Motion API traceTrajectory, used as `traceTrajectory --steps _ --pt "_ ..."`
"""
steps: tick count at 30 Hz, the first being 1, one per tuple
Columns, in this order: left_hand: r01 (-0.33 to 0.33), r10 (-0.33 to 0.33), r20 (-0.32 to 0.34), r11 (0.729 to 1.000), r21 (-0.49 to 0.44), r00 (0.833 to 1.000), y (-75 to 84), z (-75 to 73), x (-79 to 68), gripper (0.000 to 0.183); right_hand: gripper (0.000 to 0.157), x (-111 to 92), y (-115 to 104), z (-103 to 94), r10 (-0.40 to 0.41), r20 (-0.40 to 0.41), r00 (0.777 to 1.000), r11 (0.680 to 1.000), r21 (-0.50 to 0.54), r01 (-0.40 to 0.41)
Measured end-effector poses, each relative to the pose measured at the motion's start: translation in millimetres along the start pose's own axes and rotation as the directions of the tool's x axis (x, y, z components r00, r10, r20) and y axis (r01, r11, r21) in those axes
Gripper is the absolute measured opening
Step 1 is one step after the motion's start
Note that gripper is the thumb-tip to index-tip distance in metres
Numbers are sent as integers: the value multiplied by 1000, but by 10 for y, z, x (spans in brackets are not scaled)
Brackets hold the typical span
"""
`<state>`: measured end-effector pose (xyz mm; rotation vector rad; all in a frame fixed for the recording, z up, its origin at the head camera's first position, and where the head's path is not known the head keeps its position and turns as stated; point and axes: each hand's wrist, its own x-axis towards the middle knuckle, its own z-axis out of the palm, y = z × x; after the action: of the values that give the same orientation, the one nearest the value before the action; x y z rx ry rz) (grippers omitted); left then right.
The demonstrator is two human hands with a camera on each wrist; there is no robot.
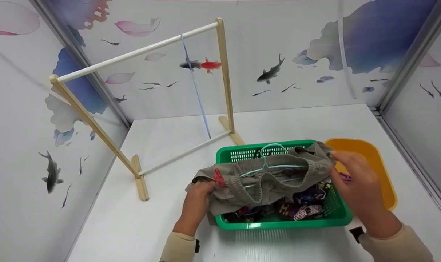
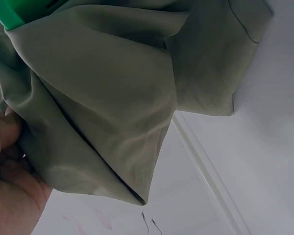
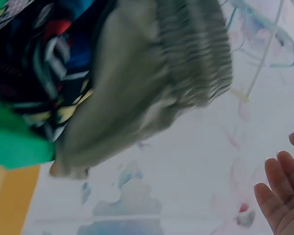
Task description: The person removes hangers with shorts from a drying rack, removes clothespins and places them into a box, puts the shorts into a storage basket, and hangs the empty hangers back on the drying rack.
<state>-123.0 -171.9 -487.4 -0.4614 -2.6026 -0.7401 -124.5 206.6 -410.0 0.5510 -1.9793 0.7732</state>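
Note:
Grey-green shorts (image 1: 224,205) with an elastic waistband lie across the top of a green basket (image 1: 286,223). Inside the waistband sits a pale-blue hanger (image 1: 286,166), its hook standing up. A red clothespin (image 1: 218,178) is on the waistband's left part. My left hand (image 1: 197,203) grips the shorts near that clothespin, thumb on top; in the left wrist view the cloth (image 2: 103,107) hangs beside the thumb. At the far end of the shorts is my right hand (image 1: 362,185). The right wrist view has its fingers (image 3: 279,181) loosely extended, apart from the cloth.
Patterned clothes (image 1: 308,207) fill part of the basket under the shorts. Partly behind it stands a yellow basin (image 1: 384,178) holding a small purple item (image 1: 346,177). A wooden rack with a white top bar (image 1: 140,52) stands at left, a thin blue strip (image 1: 197,87) hanging from it.

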Motion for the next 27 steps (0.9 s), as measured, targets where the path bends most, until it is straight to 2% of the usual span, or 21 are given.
traceTrajectory --steps 4,8,14,19,23,27 --pt "5 -5 8 1000 9 1000 3 4 4 19 46 21 -199 98 -66 -42 997 994 84 69" --pt "13 -13 11 1000 14 1000 8 3 0 20 40 45 -367 186 -142 -24 990 973 179 144" --pt "19 -20 12 999 27 1000 9 4 -2 20 36 73 -558 343 -244 95 965 951 218 219" --pt "32 -33 27 999 38 999 14 -1 8 19 31 101 -709 482 -267 233 935 942 268 202" --pt "20 -21 18 998 56 1000 16 5 12 17 27 123 -803 598 -281 300 911 942 269 202" --pt "17 -18 12 998 64 1000 25 14 -1 16 46 131 -874 710 -265 364 893 955 230 189"
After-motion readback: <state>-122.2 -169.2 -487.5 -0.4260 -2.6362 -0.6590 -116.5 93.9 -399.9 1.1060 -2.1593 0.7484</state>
